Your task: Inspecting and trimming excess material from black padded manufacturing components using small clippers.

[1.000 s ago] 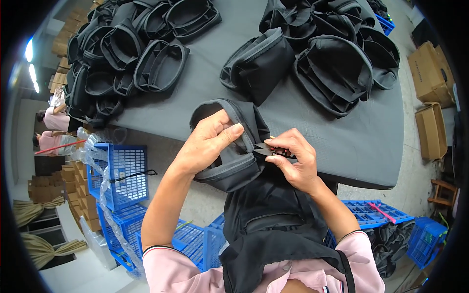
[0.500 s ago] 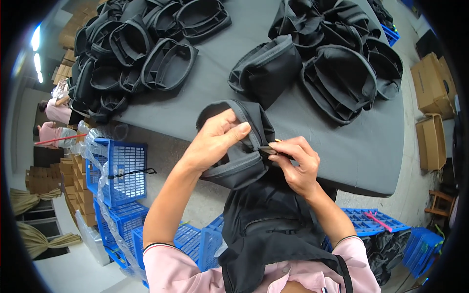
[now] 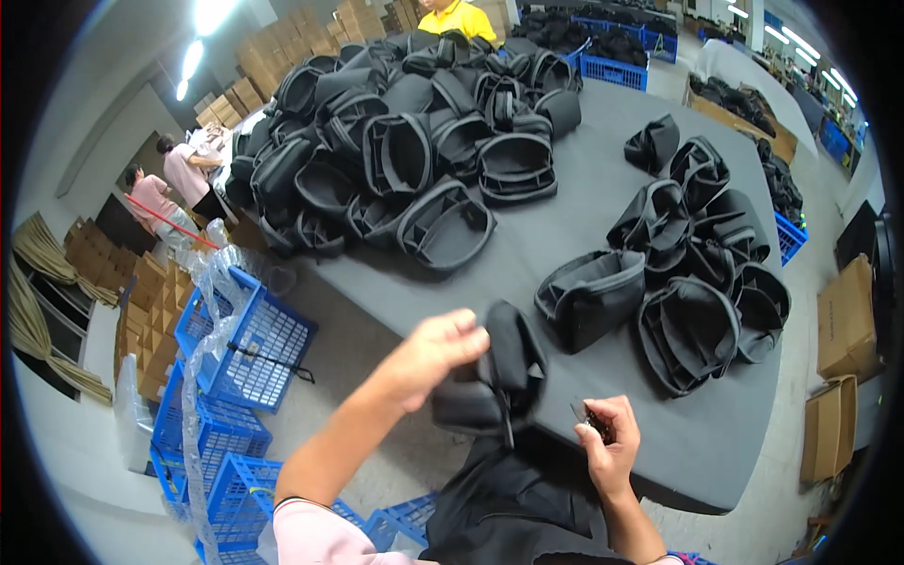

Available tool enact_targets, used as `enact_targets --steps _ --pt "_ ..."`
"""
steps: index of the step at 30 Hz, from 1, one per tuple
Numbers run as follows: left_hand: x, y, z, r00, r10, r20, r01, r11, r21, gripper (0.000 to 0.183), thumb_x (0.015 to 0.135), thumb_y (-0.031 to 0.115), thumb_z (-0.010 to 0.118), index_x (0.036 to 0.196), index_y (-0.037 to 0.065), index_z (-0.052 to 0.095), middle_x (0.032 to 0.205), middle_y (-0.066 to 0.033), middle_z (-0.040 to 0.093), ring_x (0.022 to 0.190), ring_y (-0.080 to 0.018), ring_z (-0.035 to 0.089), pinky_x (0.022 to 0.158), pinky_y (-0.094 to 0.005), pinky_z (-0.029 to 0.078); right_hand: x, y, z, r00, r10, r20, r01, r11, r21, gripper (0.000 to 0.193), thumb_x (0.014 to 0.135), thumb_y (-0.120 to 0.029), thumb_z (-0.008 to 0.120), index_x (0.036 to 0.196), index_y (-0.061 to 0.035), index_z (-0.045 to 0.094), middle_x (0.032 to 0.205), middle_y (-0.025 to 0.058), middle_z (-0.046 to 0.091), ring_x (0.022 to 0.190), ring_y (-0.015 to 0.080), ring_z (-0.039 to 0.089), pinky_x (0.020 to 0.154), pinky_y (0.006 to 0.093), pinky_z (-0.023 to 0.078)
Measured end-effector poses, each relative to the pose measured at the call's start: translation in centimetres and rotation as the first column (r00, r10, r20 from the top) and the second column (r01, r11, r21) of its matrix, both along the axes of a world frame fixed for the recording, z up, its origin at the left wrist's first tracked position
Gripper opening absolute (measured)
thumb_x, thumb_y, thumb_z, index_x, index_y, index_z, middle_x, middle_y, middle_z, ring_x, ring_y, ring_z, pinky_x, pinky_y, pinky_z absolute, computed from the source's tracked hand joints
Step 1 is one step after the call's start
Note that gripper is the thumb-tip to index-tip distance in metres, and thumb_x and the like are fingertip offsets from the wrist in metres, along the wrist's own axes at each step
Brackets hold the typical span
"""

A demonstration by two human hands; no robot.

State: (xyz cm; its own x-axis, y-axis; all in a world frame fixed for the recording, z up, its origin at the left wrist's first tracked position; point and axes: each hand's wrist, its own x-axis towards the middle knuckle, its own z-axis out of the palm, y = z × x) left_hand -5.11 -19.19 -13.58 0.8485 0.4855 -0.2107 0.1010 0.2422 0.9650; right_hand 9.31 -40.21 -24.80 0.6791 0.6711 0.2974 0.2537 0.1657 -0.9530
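My left hand (image 3: 424,363) is closed on the edge of a black fabric pouch (image 3: 516,353), held just off the table's near edge. Motion smears the pouch and the fingertips, so its opening is hard to make out. To the right, my right hand (image 3: 612,438) is raised apart from the pouch, its fingers wrapped round small dark thread snips (image 3: 593,421) with a pointed tip showing. Past the hands, a small group of similar open pouches (image 3: 591,297) sits on the right of the grey table (image 3: 490,273).
A large heap of black pouches (image 3: 400,155) covers the table's far left. Blue plastic crates (image 3: 254,348) stand on the floor at left, draped with clear plastic. Cardboard boxes (image 3: 845,315) are at right. A person in yellow (image 3: 459,21) is behind the heap; two people in pink work far left.
The snips have come away from the pouch, with my right hand now to its right. My left hand has turned the pouch, and the view has tilted up to show more table.
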Motion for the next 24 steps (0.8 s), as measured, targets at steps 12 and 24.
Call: enact_targets --steps 12,24 --pt "8.2 16.1 10.6 0.687 0.568 0.453 -0.726 0.555 0.405 0.04 0.085 0.014 0.062 0.119 -0.004 0.051 0.116 -0.0083 0.057 0.108 -0.0153 0.051 0.097 -0.028 0.036 1.4 1.0 1.8 0.978 0.002 -0.207 -0.004 1.0 -0.01 0.027 0.078 0.004 0.063 0.103 -0.0021 0.055 0.073 -0.0004 0.043 0.06 0.0064 0.045 0.051 0.0201 0.04" --pt "17.4 1.7 -5.8 0.901 -0.183 -0.393 0.433 0.447 0.783 0.058 0.076 0.046 0.066 0.112 0.0 0.057 0.109 -0.0182 0.061 0.103 -0.0331 0.057 0.088 -0.0383 0.044 5.7 1.5 0.4 0.861 -0.037 -0.507 0.1 0.99 0.097 0.015 0.092 -0.015 0.056 0.098 -0.0016 0.058 0.06 -0.0079 0.04 0.046 0.0005 0.028 0.042 0.0184 0.021"
